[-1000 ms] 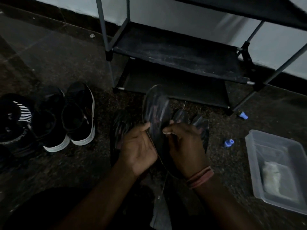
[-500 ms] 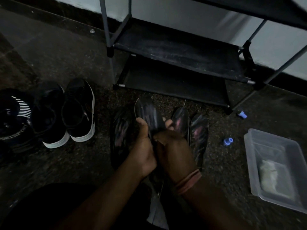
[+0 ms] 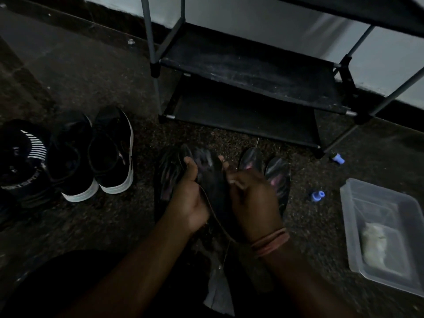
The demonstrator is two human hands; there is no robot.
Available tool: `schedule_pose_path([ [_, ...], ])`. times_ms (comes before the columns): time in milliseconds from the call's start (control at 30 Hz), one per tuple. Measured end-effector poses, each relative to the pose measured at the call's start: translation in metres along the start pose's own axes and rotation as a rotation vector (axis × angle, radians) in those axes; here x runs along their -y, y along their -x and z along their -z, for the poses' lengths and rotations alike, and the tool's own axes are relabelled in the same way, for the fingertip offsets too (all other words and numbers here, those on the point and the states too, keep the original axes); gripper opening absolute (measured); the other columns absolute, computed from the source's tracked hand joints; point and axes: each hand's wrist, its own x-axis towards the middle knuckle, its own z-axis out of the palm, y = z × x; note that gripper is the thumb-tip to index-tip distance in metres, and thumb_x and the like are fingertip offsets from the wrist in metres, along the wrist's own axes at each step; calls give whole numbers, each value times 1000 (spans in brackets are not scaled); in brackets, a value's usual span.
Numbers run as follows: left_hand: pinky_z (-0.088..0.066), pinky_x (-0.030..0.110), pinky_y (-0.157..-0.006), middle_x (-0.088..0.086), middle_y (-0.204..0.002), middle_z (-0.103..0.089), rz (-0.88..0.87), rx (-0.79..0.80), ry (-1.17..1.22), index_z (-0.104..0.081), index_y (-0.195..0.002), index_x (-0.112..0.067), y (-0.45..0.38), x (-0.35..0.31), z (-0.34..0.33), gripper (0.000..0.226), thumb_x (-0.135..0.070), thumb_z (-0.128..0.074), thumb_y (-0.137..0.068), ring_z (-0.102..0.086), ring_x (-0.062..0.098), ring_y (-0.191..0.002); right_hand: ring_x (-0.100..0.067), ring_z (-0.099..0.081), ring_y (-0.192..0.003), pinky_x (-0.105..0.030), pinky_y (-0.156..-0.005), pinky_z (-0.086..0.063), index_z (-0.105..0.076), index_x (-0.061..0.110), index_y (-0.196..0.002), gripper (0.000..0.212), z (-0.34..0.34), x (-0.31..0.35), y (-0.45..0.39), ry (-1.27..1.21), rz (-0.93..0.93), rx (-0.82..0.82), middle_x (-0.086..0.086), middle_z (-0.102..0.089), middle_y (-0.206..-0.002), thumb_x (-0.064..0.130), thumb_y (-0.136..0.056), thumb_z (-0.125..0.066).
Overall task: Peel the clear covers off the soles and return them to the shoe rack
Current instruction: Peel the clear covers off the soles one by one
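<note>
— Where the dark speckled floor [image 3: 252, 138] meets the pale wall [image 3: 263, 17], what stands?
— A black shoe rack [image 3: 250, 72]. Before it, the left hand [image 3: 189, 198] and right hand [image 3: 253, 198] both grip one sole [image 3: 212, 177].

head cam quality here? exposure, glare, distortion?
Head view: badly underexposed; the held sole and both hands, left hand and right hand, nearly merge. Faint sheen on the floor soles. Wide-angle bowing tilts the shoe rack posts. The plastic tub at the edge looks soft.
</note>
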Motion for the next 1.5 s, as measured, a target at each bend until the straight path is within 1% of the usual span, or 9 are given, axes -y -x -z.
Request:
schedule_pose_path([
  [133,-54,38,-100,14,-143,-61,-24,28,-21,-55,-145,-11,1,-6,-5,66,-59,-37,-103,-61,26,-129,-11,-66,-87,-34,-82,-54,-72,19,-94,16,25,-22,-11,-112,-227,-124,4,-69,-94,6,-88,-65],
  [333,-45,42,-109,15,-142,-61,74,126,-5,-57,-142,-7,3,12,-6,83,-72,-32,-96,-57,27,-133,-19,-67,-87,-38,-79,-53,-74,11,-95,22,-14,23,10,-102,-38,238,-7,-71,-95,16,-84,-55],
  [467,-49,39,-99,12,-128,-71,99,126,-18,-76,-119,-10,6,22,-10,78,-69,-28,-99,-69,22,-116,-21,-65,-83,-38,-75,-53,-70,12,-86,14,0,-7,-2,4,-82,-1,-7,-69,-88,-1,-81,-64],
  [633,-45,42,-105,16,-128,-70,62,91,30,-63,-135,-4,1,18,-2,85,-73,-33,-95,-69,27,-116,-15,-65,-82,-34,-78,-51,-70,16,-84,15,-10,17,8,-110,-42,210,-1,-68,-85,5,-79,-62],
  [767,-44,42,-105,15,-134,-66,84,138,20,-69,-128,-7,3,24,-8,76,-67,-31,-100,-66,26,-122,-22,-67,-89,-32,-81,-53,-71,10,-82,18,3,-13,-4,-4,-94,-40,-8,-70,-89,-6,-81,-63],
  [933,-43,42,-109,17,-138,-63,53,93,66,-56,-142,-5,-2,19,0,81,-69,-33,-98,-62,28,-126,-7,-67,-84,-31,-82,-54,-74,18,-87,18,-6,17,7,-190,-75,181,4,-72,-88,3,-84,-64],
  [1067,-40,44,-112,17,-136,-64,112,140,45,-61,-137,-5,3,30,-9,77,-67,-31,-100,-64,28,-124,-17,-67,-81,-32,-77,-54,-74,13,-84,20,2,-21,-5,-20,-149,-78,-4,-73,-86,-5,-81,-67],
  [1367,-38,43,-115,17,-138,-63,131,135,52,-65,-133,-6,7,30,-11,74,-65,-35,-99,-61,27,-128,-16,-68,-82,-27,-81,-53,-76,13,-86,21,3,-17,-5,-29,-121,-89,-6,-72,-88,-5,-80,-66],
  [1500,-42,44,-113,15,-144,-58,95,154,100,-54,-145,-6,5,19,-6,83,-71,-36,-96,-60,27,-129,-11,-67,-83,-27,-84,-51,-76,15,-87,19,-9,20,7,-134,-58,167,-1,-73,-86,10,-83,-59],
])
